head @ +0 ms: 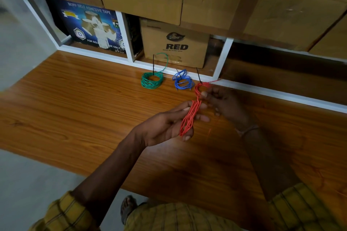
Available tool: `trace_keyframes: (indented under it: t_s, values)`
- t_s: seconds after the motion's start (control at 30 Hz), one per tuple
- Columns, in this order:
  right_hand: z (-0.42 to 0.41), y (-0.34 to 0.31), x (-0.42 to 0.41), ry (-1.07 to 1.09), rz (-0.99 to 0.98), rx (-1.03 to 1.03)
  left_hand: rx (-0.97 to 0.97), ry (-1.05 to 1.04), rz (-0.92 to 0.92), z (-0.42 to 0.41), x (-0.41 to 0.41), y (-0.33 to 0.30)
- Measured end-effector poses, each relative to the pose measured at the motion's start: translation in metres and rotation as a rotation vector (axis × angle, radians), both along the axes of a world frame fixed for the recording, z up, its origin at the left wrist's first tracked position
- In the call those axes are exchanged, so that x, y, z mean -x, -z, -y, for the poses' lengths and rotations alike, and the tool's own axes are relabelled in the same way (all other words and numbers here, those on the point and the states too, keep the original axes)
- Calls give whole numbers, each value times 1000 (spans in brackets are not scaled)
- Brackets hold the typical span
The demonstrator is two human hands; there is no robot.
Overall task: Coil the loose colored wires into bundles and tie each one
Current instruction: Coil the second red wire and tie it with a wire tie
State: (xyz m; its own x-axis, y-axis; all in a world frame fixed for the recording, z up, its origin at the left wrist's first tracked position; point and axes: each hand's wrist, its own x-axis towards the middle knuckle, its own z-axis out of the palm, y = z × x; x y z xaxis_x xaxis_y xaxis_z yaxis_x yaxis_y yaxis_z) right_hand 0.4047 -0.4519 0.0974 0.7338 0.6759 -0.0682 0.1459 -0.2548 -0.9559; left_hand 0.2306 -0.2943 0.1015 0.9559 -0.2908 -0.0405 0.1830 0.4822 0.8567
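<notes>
Left hand [169, 125] fingers clasp a flattened red wire coil [189, 116] above the wooden desk [75, 99]; right hand [223, 103] fingers pinch its top, likely cinching the black tie [198, 75]. Tied green [151, 80] and blue [183, 81] coils lie behind.

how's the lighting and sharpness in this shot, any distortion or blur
Head view: dim, warm light; the wooden table carries soft glare near the green coil; wide-angle bending curves the shelf edge; the right hand is shadowed and slightly soft; the left hand and red wire bundle read clearer.
</notes>
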Motion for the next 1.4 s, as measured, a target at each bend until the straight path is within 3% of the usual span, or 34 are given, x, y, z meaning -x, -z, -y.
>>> trace_keyframes:
  t_s: [0.27,0.43,0.57,0.77,0.9,1.07,1.2,1.4]
  values:
    - [2,50,56,-109,-275,104,241,-205,28,-12,-16,-5]
    - [14,43,83,-349,-266,292,268,-446,-34,-20,-35,-1]
    - [15,12,82,-498,-161,311,149,-530,-87,-6,-38,11]
    - [26,-20,90,-554,-225,376,-314,-673,-85,-5,-41,24]
    - [36,-53,87,-540,-18,409,-593,-549,-68,-11,-31,24]
    - [42,-87,53,-416,60,207,-649,-314,-26,-1,-19,17]
    - [39,-87,26,-242,138,119,-543,-143,-20,6,-10,11]
    - [32,-48,-1,-88,289,89,-259,-44,-59,11,-3,6]
